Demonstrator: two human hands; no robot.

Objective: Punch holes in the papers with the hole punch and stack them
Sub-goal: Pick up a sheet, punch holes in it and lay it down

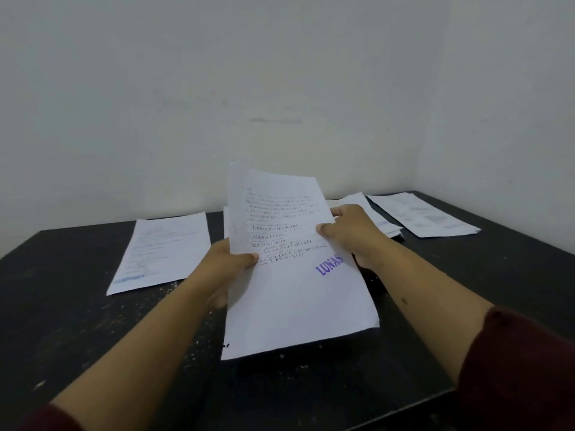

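Both our forearms reach in; left hand (228, 262) and right hand (351, 234) pinch the paper sheets (292, 275) at side edges, fingers clamped, above the desk (77, 321). Light, floppy, likely slippery; we grip mid-edges.

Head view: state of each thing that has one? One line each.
Held papers: lifted and tilted, bottom edge near or on the table, gripped at both side edges.
Left hand: grips the held papers' left edge.
Right hand: grips their right edge.
Left paper: flat on the table, untouched.
Far-right paper: flat, untouched.
Papers behind the right hand: lying flat, partly hidden.
Hole punch: not in view.
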